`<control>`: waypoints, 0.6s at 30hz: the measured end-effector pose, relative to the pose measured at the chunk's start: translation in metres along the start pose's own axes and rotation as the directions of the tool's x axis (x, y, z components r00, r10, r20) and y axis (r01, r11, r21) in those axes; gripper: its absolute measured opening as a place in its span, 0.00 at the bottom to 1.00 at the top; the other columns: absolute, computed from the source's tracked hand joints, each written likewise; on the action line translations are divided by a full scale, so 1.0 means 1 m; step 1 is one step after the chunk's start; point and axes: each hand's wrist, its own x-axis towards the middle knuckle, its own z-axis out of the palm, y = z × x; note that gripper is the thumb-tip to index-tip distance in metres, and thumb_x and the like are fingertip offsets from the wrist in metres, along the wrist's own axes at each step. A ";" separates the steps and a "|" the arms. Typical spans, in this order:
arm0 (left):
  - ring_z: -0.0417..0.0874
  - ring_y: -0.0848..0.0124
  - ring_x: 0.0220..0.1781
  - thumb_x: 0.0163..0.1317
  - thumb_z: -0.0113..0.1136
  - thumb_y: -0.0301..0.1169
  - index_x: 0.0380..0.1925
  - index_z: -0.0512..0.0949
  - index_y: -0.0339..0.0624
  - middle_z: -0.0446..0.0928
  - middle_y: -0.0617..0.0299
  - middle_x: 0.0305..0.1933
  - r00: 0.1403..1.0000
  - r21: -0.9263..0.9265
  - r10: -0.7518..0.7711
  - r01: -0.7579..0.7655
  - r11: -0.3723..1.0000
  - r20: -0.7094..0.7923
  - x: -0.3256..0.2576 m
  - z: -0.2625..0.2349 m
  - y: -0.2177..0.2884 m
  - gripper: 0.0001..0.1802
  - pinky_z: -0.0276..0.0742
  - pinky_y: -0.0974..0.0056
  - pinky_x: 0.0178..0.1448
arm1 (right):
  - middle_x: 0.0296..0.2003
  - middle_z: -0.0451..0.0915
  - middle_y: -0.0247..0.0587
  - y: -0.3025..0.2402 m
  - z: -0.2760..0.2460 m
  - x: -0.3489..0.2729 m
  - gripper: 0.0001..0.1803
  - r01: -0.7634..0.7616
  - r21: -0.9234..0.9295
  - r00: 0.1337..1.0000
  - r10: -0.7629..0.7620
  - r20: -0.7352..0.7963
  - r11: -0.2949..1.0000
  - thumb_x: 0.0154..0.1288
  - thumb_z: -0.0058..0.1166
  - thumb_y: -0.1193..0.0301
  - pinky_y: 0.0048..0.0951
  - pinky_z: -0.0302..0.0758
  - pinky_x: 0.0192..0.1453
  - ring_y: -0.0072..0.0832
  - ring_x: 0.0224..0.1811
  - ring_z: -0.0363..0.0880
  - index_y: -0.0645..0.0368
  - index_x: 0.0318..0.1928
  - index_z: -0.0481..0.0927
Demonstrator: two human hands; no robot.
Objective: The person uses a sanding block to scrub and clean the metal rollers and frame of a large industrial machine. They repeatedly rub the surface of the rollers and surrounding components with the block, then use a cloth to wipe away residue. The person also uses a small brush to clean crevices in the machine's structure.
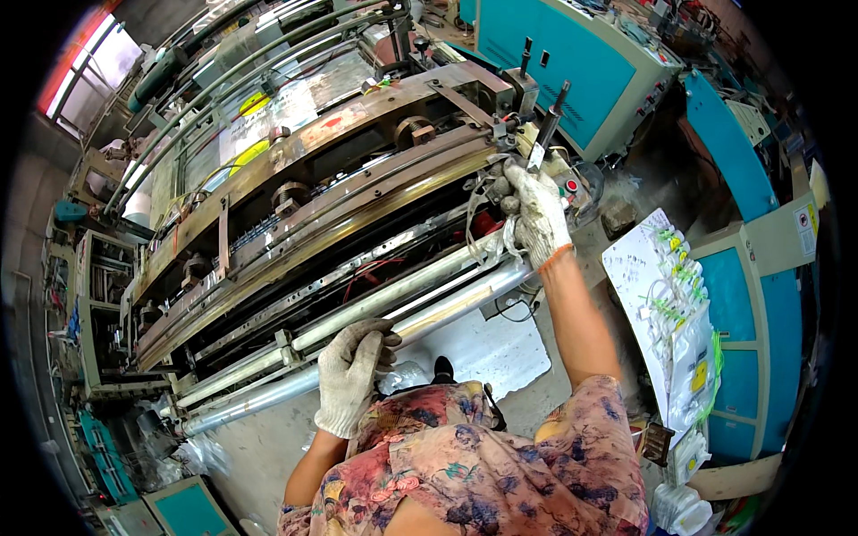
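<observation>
My right hand [534, 210], in a whitish work glove with an orange cuff edge, reaches to the right end of a long machine. Its fingers are closed on thin, pale, translucent plastic strips [477, 219], which hang down beside it. An upright metal lever [550, 125] with a dark grip rises just beyond this hand, and a red push button [571, 186] is to its right. My left hand [350, 373], gloved too, hovers near the silver front roller [429, 329]. Its fingers are loosely bent with nothing visible in them; whether it touches the roller I cannot tell.
The machine's heavy steel crossbar [349, 134] spans the far side. At right stands a white board [645, 286] with bundled clear plastic bags [688, 313] along it. Teal cabinets [563, 67] stand behind. A white sheet [500, 353] lies on the floor by my foot.
</observation>
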 end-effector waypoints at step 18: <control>0.82 0.74 0.38 0.71 0.53 0.39 0.57 0.70 0.29 0.81 0.52 0.47 0.997 -0.060 0.077 -0.075 0.995 0.030 0.035 -0.005 -0.001 0.24 0.82 0.70 0.41 | 0.25 0.75 0.33 -0.017 0.027 -0.118 0.10 -0.067 -0.452 0.935 0.213 0.282 0.890 0.66 0.53 0.67 0.20 0.71 0.24 0.19 0.24 0.74 0.61 0.40 0.76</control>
